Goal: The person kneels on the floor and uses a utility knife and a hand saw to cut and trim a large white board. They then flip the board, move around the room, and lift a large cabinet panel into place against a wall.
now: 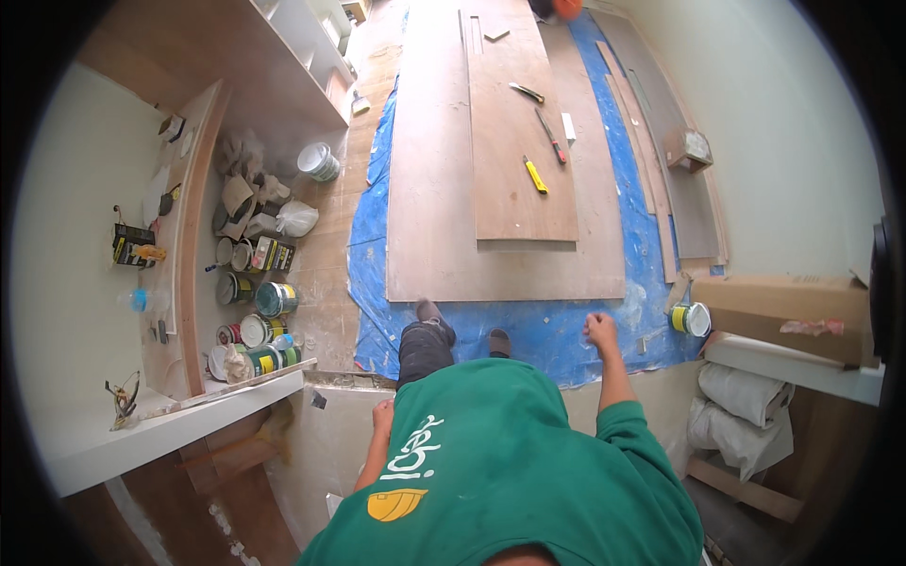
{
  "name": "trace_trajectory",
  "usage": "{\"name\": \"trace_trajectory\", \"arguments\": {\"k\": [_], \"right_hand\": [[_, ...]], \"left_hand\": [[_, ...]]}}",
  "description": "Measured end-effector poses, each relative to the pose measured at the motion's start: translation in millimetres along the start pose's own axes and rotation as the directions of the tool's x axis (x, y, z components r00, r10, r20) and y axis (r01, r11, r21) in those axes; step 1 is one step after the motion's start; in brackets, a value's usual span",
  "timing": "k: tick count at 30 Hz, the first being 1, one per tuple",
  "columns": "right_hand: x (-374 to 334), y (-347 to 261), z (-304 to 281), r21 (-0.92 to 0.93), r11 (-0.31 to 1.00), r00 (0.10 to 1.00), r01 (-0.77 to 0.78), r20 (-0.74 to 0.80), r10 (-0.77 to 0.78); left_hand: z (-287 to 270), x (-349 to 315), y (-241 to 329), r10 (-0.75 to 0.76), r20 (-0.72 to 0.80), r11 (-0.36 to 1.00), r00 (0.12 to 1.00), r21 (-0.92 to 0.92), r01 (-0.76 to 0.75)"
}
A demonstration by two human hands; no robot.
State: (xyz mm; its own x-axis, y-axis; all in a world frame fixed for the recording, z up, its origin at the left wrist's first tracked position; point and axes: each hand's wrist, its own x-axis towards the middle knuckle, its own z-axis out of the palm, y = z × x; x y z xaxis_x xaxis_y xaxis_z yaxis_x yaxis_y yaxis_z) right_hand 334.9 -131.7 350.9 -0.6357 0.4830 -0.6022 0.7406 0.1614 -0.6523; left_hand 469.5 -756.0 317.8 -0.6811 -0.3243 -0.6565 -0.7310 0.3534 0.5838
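Observation:
My right hand (pixel 600 330) hangs in front of my right side, its fingers curled in, with nothing showing in it. Below it lies the blue sheet (pixel 566 325). Beside my left thigh is my left hand (pixel 382 415); its fingers are mostly hidden. Neither hand touches the boards ahead. A wide wooden panel (pixel 429 217) lies on the sheet, with a narrower panel (pixel 514 203) on top. On that upper panel rest a yellow utility knife (pixel 535 175), a slim red-and-black hand tool (pixel 550 137) and a dark-and-yellow cutter (pixel 527 91).
Several paint tins (pixel 276 299) and a white bag (pixel 297 218) crowd the left wall. A white bucket (pixel 318 161) stands farther ahead. At right are a tin (pixel 691 319), a long cardboard box (pixel 774 307), wooden strips (pixel 651 179) and white sacks (pixel 746 406).

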Motion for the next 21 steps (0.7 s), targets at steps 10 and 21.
{"name": "trace_trajectory", "arguments": {"k": [10,21], "right_hand": [[97,-193,145,-0.327,0.912,0.968,0.249,0.105,-0.227],[92,-283,233,-0.108,0.899,0.893,-0.425,0.112,0.436]], "left_hand": [[-50,188,132,-0.108,0.018,0.99,0.994,-0.089,0.109],[-185,391,447,-0.031,0.04,0.996,0.999,-0.078,0.034]]}}
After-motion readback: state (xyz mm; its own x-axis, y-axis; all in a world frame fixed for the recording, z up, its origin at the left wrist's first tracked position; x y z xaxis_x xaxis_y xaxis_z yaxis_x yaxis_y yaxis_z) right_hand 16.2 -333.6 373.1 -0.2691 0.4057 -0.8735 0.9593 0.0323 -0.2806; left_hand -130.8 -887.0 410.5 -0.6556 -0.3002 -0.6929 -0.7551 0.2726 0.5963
